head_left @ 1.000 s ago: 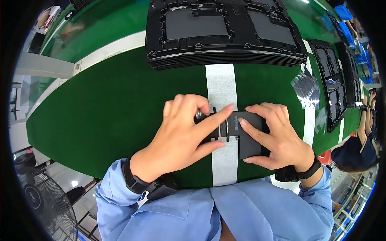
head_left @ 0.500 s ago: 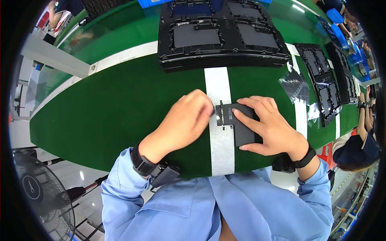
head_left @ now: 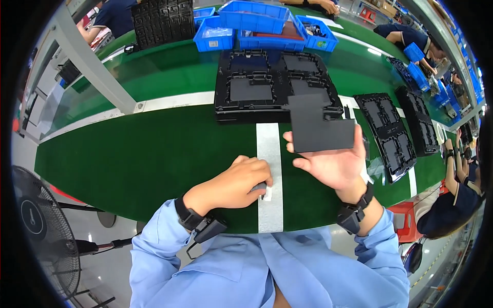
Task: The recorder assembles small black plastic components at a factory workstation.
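Your right hand (head_left: pixel 334 164) fingers (head_left: pixel 294 136) grip a flat black panel (head_left: pixel 318 126), raised above the green worktop (head_left: pixel 138 154) before the black tray (head_left: pixel 246 90). Your left hand (head_left: pixel 233 182) fingers curl closed on a small grey piece (head_left: pixel 260 189) over the white stripe (head_left: pixel 269 149).

Right hand (head_left: pixel 334 164) raised palm up, fingers under a flat black L-shaped panel (head_left: pixel 318 128), holding it above the green belt (head_left: pixel 128 154). Left hand (head_left: pixel 236 182) curled low on the belt beside the white stripe (head_left: pixel 269 154), pinching a small grey-white piece (head_left: pixel 263 191). Black moulded tray (head_left: pixel 257 90) just beyond. Blue bins (head_left: pixel 257 25) at far edge. More black trays (head_left: pixel 390 133) to the right.
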Demonstrator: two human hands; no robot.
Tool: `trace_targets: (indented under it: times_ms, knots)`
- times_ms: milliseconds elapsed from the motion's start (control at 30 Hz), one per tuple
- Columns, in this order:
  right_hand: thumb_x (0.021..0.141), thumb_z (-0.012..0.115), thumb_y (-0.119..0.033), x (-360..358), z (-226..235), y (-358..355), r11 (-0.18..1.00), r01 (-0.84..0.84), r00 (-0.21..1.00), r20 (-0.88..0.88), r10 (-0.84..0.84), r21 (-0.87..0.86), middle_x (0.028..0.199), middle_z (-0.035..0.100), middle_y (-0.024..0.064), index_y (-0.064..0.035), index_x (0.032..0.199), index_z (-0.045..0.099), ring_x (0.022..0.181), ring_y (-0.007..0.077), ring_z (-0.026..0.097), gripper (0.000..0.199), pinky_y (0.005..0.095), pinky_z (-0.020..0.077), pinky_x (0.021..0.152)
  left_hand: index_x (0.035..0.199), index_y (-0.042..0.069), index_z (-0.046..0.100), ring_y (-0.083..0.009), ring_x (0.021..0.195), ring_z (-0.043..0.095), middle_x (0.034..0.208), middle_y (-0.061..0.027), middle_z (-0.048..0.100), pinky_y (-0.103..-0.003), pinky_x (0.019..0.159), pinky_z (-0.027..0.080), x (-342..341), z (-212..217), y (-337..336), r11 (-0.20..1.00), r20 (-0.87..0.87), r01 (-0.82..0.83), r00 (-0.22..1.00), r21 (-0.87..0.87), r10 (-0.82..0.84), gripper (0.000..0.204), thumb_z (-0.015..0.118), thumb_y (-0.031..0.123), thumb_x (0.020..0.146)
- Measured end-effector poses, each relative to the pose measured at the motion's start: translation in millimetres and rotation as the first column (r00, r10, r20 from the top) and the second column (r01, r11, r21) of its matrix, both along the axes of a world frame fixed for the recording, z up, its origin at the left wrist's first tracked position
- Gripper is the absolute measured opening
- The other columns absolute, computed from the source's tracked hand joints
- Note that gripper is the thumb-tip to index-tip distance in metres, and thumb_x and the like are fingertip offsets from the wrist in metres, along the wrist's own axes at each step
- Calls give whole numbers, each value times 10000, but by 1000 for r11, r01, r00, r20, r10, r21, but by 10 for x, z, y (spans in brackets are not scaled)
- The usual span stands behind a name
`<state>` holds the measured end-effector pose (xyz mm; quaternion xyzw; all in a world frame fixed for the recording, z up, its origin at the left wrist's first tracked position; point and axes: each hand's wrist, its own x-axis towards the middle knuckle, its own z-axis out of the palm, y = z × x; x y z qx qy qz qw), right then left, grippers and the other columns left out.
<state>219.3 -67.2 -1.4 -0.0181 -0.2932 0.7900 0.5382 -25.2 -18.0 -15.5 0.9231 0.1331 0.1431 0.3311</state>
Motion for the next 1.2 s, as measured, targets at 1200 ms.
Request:
trace_targets:
  times_ms: [1200]
  knots:
    - [996,474,-210,-283,-50,53,832,540,626,599,-499,128,1028,660,132,12,1138,568,867,206,673,280,315,582,732,873,18,650,-38,840,550,888,-1,645,-202,758,437,397,171,286,626,455,-177,544,-759,705,109,639,121,907]
